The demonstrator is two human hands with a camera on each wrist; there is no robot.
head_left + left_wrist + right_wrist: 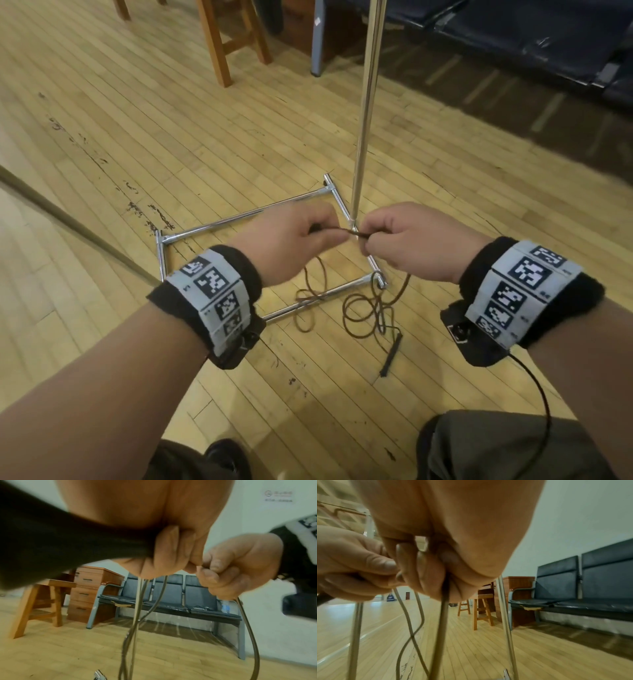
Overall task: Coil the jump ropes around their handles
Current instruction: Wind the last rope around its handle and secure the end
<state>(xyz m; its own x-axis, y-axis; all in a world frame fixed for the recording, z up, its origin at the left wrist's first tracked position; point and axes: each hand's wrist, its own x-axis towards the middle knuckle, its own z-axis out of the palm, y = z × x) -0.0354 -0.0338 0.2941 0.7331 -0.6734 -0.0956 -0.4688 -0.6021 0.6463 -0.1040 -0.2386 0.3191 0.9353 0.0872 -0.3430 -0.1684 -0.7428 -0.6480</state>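
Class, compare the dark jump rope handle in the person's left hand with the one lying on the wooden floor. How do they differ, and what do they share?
The dark handle gripped in the left hand is raised above the floor, and mostly hidden by fingers; the dark slim handle on the wooden floor lies flat, untouched and fully visible. The held handle has brown rope stretched across to the right hand; the floor handle trails loose loops. Both are dark and join the same rope.

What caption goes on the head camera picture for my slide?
Both hands, left hand and right hand, pinch a brown jump rope above a metal stand.
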